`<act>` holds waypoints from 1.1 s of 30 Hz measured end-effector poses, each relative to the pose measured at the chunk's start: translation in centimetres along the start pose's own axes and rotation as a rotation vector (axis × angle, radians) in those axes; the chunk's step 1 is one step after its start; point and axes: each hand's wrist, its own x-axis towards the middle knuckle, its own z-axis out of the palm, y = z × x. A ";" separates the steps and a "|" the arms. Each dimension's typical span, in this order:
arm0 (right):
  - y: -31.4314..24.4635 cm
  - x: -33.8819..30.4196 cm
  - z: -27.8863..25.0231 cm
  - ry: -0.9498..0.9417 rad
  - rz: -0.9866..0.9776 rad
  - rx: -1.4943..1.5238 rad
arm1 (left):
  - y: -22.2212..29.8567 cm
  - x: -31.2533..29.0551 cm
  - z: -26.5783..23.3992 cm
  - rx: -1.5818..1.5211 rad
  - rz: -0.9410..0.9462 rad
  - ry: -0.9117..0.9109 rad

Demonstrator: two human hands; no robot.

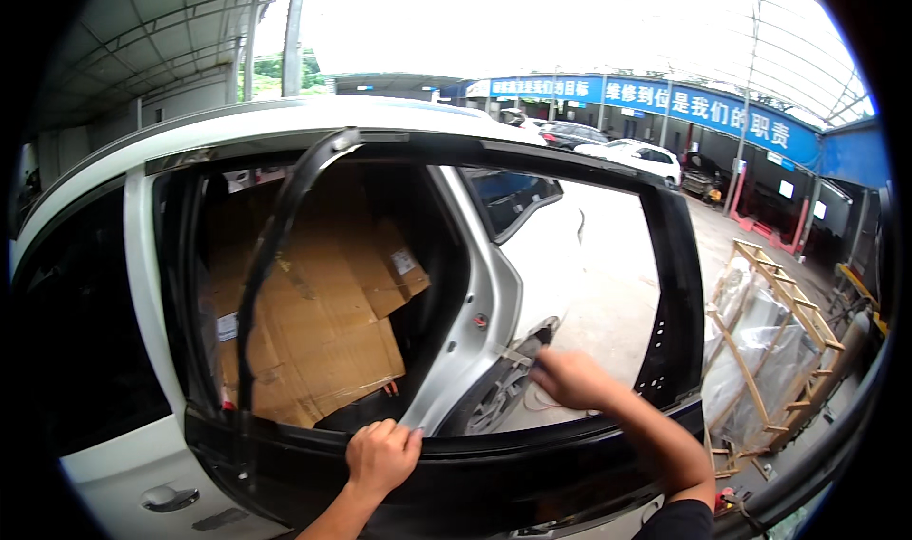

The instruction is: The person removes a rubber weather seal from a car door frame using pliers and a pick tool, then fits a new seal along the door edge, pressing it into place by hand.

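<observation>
A car door [532, 483], swung open and with no glass in its window frame, stands in front of me. My left hand [383, 454] curls its fingers over the lower edge of the window opening. Inside that opening, on the right, my right hand [575, 378] is closed in a fist. A thin pale piece juts out from its left side, too small to name. A black rubber strip [255, 293] hangs loose from the top of the frame, bending down past the left part of the opening.
Flattened cardboard [313, 322] fills the white car's [152, 322] interior. Behind the door show the rear wheel [494, 393] and silver door pillar [475, 303]. A wooden crate frame [788, 303] with plastic-wrapped panels stands at right. Parked cars [627, 155] stand farther off.
</observation>
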 end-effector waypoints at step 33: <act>-14.0 -21.5 2.8 0.263 0.472 -0.174 | 4.0 -7.3 -13.9 -0.439 -0.003 -0.108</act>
